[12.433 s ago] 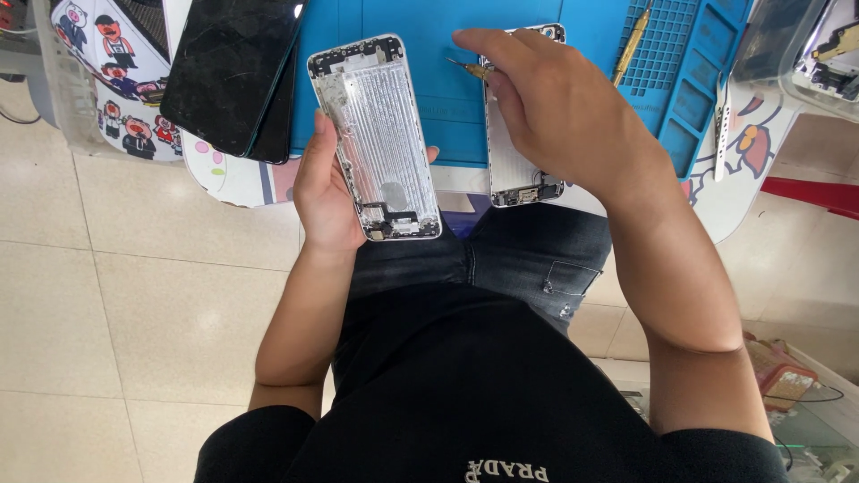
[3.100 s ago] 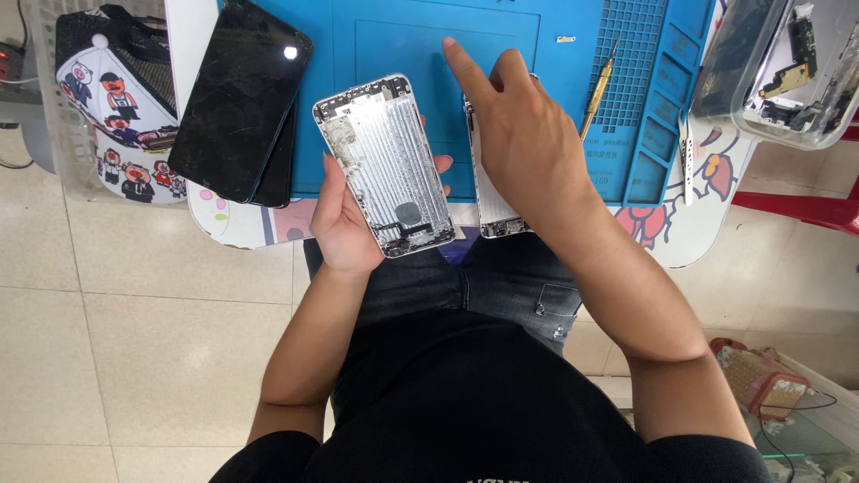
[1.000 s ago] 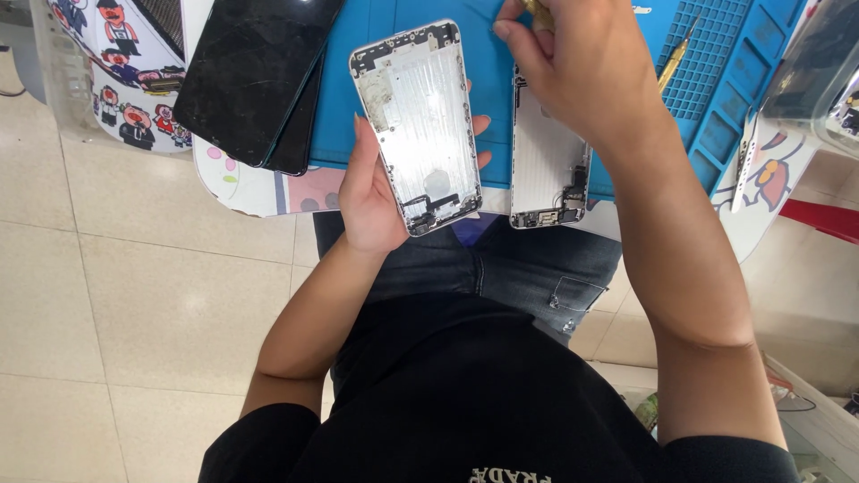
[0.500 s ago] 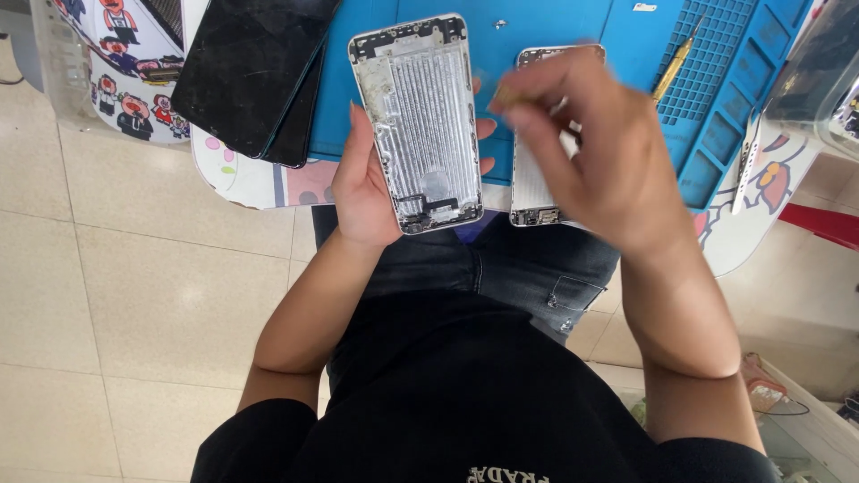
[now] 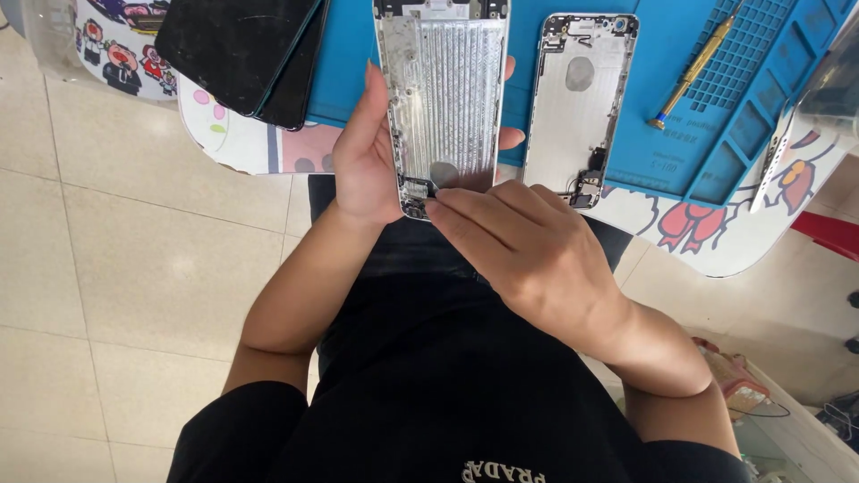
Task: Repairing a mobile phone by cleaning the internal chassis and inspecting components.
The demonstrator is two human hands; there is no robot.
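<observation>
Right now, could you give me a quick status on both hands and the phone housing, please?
Left hand grips silver phone housing. Right hand fingertips at its bottom edge. Second housing lies alongside on blue mat. Nothing blocking.

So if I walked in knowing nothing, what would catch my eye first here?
Most likely the silver phone housing at top centre, held open side up in the left hand while the right hand fingers pinch at a small part at its lower edge. Just right of it a second silver housing lies on the blue work mat, with a yellow-handled screwdriver beside it. Dark phone screens are stacked at upper left.
</observation>
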